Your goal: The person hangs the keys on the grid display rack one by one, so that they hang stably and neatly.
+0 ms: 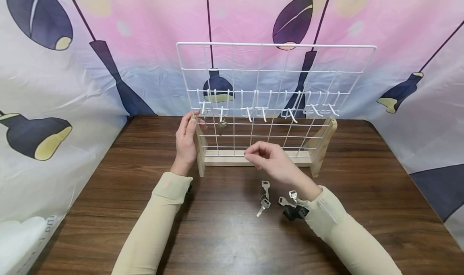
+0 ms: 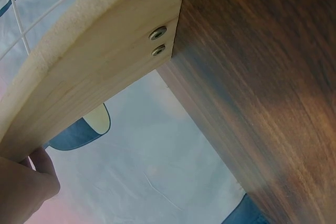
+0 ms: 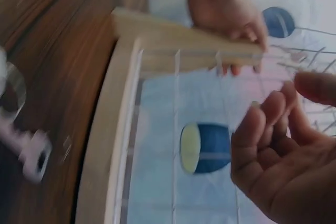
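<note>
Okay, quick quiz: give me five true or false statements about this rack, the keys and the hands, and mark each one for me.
1. The left grip holds the wooden side of the rack. True.
2. All the keys hang from hooks. False: several lie on the table.
3. White hooks stick out from the wire grid. True.
4. The right grip rests on the table. False: it is raised in front of the grid; whether it holds anything is hard to tell.
5. The table is plain white. False: it is dark brown with a wood grain.
</note>
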The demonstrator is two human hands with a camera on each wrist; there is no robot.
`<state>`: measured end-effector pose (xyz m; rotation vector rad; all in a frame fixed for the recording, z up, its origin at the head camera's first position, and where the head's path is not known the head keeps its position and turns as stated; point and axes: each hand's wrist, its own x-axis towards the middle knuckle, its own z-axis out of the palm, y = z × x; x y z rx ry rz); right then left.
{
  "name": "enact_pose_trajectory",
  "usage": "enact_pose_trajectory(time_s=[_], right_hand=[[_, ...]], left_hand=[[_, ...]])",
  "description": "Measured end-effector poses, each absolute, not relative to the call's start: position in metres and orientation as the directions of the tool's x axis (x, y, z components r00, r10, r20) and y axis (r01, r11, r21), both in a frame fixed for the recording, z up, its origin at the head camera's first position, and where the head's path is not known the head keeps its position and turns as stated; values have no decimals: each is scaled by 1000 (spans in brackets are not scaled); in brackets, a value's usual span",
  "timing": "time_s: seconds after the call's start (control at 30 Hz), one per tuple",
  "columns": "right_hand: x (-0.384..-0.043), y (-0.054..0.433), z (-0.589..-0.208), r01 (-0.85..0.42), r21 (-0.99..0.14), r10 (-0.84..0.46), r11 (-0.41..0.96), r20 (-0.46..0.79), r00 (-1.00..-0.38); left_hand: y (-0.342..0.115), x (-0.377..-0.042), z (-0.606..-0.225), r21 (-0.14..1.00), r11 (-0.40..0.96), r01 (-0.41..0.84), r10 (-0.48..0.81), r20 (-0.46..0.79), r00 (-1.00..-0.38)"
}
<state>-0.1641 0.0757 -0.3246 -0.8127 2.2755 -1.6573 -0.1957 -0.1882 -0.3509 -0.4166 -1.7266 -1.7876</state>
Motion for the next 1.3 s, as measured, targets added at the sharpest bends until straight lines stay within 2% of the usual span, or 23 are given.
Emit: enact_pose_trajectory(time_s=[0.13, 0.3, 0.67, 0.8, 0.97, 1.3], right_hand=[[-163, 86, -336, -392, -830, -625, 398, 68, -778], [-163, 98, -351, -450, -733, -691, 510, -37, -722], [-160, 119, -365, -490, -551, -640, 675, -108, -760], [-158, 125, -365, -473, -470, -598, 745, -158, -786], [-157, 129, -368, -474, -422, -589, 773, -203, -782], [-153, 127, -379, -574, -465, -698, 674, -145, -701]], left_hand=[[-189, -196, -351, 777, 34, 628, -203, 621, -757], [-188, -194, -350, 790, 26, 613, -199, 605, -771], [-179, -175, -327, 809, 76, 583, -185, 586, -789], [-181, -179, -331, 809, 64, 584, -184, 585, -790], [-188, -192, -347, 806, 55, 590, -195, 588, -785], [-190, -195, -353, 785, 58, 617, -191, 615, -765]])
